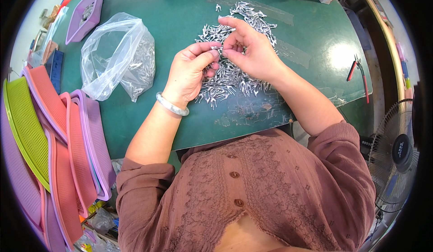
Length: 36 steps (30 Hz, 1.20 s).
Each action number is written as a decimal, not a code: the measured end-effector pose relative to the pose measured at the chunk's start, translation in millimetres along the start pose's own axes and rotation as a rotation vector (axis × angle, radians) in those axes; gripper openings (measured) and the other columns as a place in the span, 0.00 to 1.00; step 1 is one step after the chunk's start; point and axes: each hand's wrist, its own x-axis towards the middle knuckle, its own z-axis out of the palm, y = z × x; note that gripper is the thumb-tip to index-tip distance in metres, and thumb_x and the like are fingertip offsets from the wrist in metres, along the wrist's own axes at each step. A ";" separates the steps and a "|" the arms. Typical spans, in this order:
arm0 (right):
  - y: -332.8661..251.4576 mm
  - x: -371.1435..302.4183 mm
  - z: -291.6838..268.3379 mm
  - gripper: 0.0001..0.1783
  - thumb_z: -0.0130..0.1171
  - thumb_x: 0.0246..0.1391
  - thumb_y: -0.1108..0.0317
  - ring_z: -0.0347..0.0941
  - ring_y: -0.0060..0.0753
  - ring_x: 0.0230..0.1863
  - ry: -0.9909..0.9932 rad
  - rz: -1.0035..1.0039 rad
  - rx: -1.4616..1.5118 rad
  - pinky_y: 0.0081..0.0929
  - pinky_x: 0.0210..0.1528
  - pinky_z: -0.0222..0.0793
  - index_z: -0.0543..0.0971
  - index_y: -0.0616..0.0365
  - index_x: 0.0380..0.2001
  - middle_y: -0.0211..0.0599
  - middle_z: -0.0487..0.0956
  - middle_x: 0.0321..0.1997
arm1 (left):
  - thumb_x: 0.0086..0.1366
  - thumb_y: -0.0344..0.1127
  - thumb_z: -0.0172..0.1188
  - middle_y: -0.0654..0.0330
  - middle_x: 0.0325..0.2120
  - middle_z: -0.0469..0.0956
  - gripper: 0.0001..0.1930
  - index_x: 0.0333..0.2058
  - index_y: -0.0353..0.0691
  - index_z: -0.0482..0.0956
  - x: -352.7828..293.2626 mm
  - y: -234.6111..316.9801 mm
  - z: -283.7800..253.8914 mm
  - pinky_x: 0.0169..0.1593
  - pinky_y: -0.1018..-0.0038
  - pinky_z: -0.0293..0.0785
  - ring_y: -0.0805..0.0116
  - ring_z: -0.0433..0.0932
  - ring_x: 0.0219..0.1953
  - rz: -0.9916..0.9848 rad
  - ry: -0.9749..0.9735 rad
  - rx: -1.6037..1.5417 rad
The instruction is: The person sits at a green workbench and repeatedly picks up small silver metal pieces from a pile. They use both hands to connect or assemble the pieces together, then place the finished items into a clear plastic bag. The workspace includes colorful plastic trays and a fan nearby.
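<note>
A spread-out pile of small silver forked metal pieces [223,84] lies on the green table [180,15] beneath both my hands. My left hand [186,71], with a pale bangle at the wrist, is closed, pinching one small silver metal piece [217,49] between thumb and fingertips. Thumb and index finger of my right hand [256,53] meet at that same piece from the right, while its other fingers curl above the pile. The fingertips partly cover the piece, so its full shape does not show.
Left of the pile sits a clear plastic bag [143,67] with more silver pieces inside. A lilac basket [92,8] stands beyond it. Stacked colored baskets [74,148] crowd the left edge. Red-handled pliers [358,67] lie at the right, near a fan [400,150].
</note>
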 end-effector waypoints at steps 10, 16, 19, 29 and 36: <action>5.7 0.2 2.5 0.27 0.57 0.44 0.79 0.69 0.18 0.26 -0.039 0.006 0.167 0.18 0.30 0.66 0.65 0.61 0.51 0.30 0.74 0.24 | 0.60 0.28 0.53 0.63 0.26 0.75 0.07 0.37 0.35 0.74 0.5 0.4 -1.6 0.28 0.84 0.68 0.77 0.72 0.26 -0.010 -0.002 -0.049; -3.4 3.3 -15.3 0.22 0.58 0.42 0.73 0.71 0.36 0.31 -0.181 -0.146 -0.297 0.30 0.37 0.67 0.71 0.61 0.44 0.37 0.76 0.29 | 0.61 0.29 0.49 0.59 0.28 0.73 0.04 0.34 0.36 0.71 -2.4 8.6 -3.3 0.28 0.81 0.69 0.72 0.73 0.28 -0.040 -0.061 -0.172; -6.5 6.1 -21.8 0.22 0.59 0.38 0.73 0.68 0.42 0.38 -0.322 -0.215 -0.524 0.36 0.44 0.63 0.73 0.59 0.43 0.38 0.77 0.33 | 0.60 0.28 0.48 0.59 0.28 0.73 0.06 0.35 0.36 0.71 -12.8 22.8 3.1 0.28 0.82 0.68 0.72 0.73 0.28 -0.039 -0.074 -0.118; 1.1 2.3 -20.0 0.20 0.58 0.37 0.76 0.68 0.41 0.37 -0.333 -0.211 -0.480 0.35 0.43 0.64 0.74 0.59 0.40 0.37 0.75 0.31 | 0.60 0.27 0.51 0.58 0.32 0.75 0.09 0.39 0.33 0.73 -62.7 130.1 -18.6 0.32 0.83 0.69 0.74 0.73 0.31 0.496 0.030 0.255; 6.5 3.5 -20.6 0.19 0.53 0.43 0.80 0.68 0.28 0.25 -0.269 -0.079 -0.277 0.24 0.31 0.66 0.73 0.60 0.42 0.33 0.72 0.22 | 0.59 0.30 0.54 0.63 0.30 0.75 0.08 0.37 0.34 0.75 -52.2 143.2 -73.4 0.35 0.83 0.65 0.79 0.70 0.31 0.628 0.441 0.738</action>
